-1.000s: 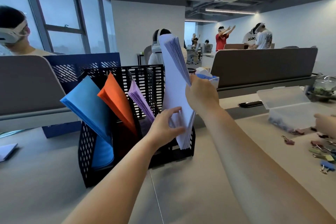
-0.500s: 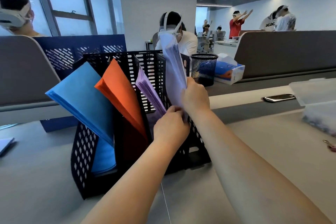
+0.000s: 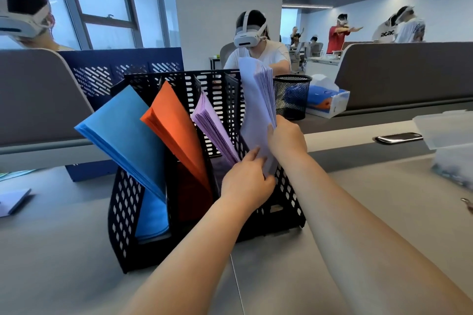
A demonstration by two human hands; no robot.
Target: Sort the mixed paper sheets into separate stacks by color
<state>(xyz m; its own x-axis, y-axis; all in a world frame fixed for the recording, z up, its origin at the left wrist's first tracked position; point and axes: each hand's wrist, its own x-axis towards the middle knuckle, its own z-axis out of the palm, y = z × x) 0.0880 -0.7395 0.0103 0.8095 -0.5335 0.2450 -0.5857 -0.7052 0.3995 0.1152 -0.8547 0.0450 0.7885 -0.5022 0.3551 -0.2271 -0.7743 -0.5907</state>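
A black perforated file rack (image 3: 122,212) stands on the desk. Its slots hold a blue paper stack (image 3: 122,133), an orange stack (image 3: 174,125) and a purple stack (image 3: 212,125), all leaning left. In the rightmost slot stands a pale lavender stack (image 3: 256,100), nearly upright. My right hand (image 3: 286,138) grips that stack's right edge, with the thumb on its front. My left hand (image 3: 245,181) holds its lower left part with curled fingers, just above the rack's front.
A black mesh pen cup (image 3: 291,96) and a tissue box (image 3: 327,102) sit behind the rack. A phone (image 3: 399,137) and a clear plastic box (image 3: 445,130) lie to the right. People sit behind grey desk dividers (image 3: 409,74). A blue rack (image 3: 107,71) stands behind left.
The lavender stack has sunk lower into the rightmost slot. Both hands moved down with it, and the view shifted closer and to the left.
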